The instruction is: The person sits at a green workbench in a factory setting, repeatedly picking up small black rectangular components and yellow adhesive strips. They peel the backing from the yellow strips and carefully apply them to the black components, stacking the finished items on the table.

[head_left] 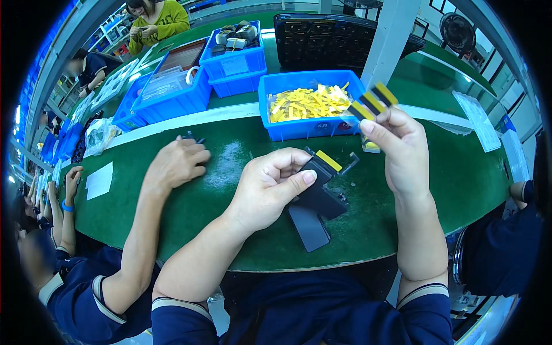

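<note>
My left hand (267,187) is closed round a dark, flat plastic part (319,198), thumb on top. At its upper end a yellow strip (329,160) shows. Raised to the right, my right hand (402,141) pinches a small piece with yellow and black bands (374,102) between thumb and fingers. It is slightly blurred and apart from the plastic part. Beneath the left hand's part, a second dark flat piece (310,231) lies on the green table (368,230). A small black hooked piece (349,163) shows beside the yellow strip.
Beyond my hands stands a blue bin (305,131) heaped with yellow strips (307,103). More blue bins (236,66) stand at the back left, near a large black panel (322,40). A co-worker's hand (175,164) rests on the table to my left. A grey post (391,40) rises behind.
</note>
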Tool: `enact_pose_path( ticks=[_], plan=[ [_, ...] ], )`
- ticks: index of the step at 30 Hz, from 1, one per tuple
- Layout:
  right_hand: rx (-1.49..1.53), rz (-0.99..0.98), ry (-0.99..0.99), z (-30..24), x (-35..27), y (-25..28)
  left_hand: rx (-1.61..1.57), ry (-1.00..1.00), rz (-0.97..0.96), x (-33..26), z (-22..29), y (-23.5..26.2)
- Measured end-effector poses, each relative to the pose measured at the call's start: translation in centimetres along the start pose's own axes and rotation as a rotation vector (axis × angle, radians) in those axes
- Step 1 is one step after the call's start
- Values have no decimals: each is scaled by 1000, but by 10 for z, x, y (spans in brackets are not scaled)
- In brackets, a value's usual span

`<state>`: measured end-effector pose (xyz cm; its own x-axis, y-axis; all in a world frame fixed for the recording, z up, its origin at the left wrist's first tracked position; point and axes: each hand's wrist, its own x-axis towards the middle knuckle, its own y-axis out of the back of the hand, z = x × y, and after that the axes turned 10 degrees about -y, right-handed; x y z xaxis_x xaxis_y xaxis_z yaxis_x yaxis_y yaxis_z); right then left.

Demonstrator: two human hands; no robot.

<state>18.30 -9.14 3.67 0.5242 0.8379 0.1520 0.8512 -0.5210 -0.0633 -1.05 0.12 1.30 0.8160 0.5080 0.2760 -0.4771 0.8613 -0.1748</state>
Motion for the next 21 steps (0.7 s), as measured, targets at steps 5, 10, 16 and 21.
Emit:
enact_pose_path(
  ticks=[5,10,16,21],
  plan=[
    [-50,-438,-292,9,-4,-14,267,-228,133,4,-9,-3],
    [-576,233,597,4,-8,-19,325,-244,260,3,-13,-4],
    [-849,93,866,6,-22,-33,501,-449,290,3,-18,-10],
    [-834,68,747,4,-24,-33,893,-651,224,4,-13,-10]
  ],
)
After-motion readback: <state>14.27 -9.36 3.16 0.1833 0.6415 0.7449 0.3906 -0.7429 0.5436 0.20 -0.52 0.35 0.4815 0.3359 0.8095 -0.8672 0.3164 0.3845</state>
